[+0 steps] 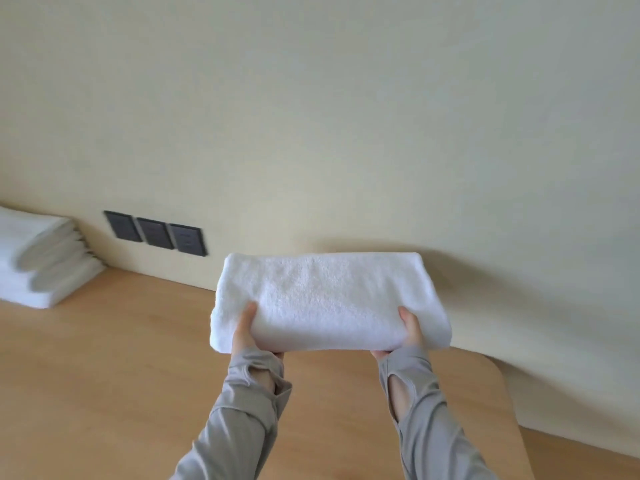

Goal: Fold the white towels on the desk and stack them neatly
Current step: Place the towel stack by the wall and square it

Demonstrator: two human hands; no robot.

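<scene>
Folded towel point(325, 299): left hand point(244, 332), right hand point(408, 329) both clamping it above bench point(104, 358); stacking step, probably needing carry to stack point(41, 261).

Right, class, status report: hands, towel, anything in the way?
Left hand and right hand both gripping folded white towel, lifted off desk. Stack of folded towels far left. Path clear.

Folded towel point(325, 299) in both grips: white terry cloth, nubby, matt. Sleeves point(420, 410) below grips: grey knit fabric, smooth. Surface point(114, 362) beneath: pale wood, satin sheen. Stack point(41, 261) far left of grips: same white cloth, blurred.
</scene>
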